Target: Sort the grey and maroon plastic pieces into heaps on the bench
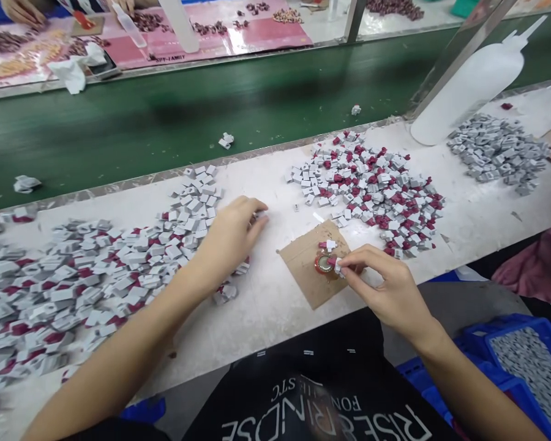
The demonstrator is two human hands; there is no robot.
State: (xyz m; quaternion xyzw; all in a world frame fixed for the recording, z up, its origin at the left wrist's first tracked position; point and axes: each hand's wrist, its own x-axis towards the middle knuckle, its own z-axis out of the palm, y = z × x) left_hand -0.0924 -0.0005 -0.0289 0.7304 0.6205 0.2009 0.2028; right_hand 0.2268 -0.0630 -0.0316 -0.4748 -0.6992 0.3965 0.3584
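- A small white-and-maroon piece [337,266] is at the rim of a shallow round cap [319,268], pinched between the thumb and forefinger of the right hand [388,285].
- The cap sits on a square of brown cardboard [314,295]; a second white-and-maroon piece [329,245] lies just beyond it.
- The left hand [229,236], over the table [266,300] to the left of the cardboard, has thumb and fingers closed about a small grey part [259,214], mostly hidden by the fingers.
- Just beyond the cardboard spreads a heap of white and maroon pieces [371,190].
- A wide heap of grey and maroon parts [96,275] spreads under and beside the left forearm.
- Farther right, a white squeeze bottle [472,92] leans beside a grey pile [498,153].
- Past the table's far edge runs a green surface [275,110] with a few loose bits on it.
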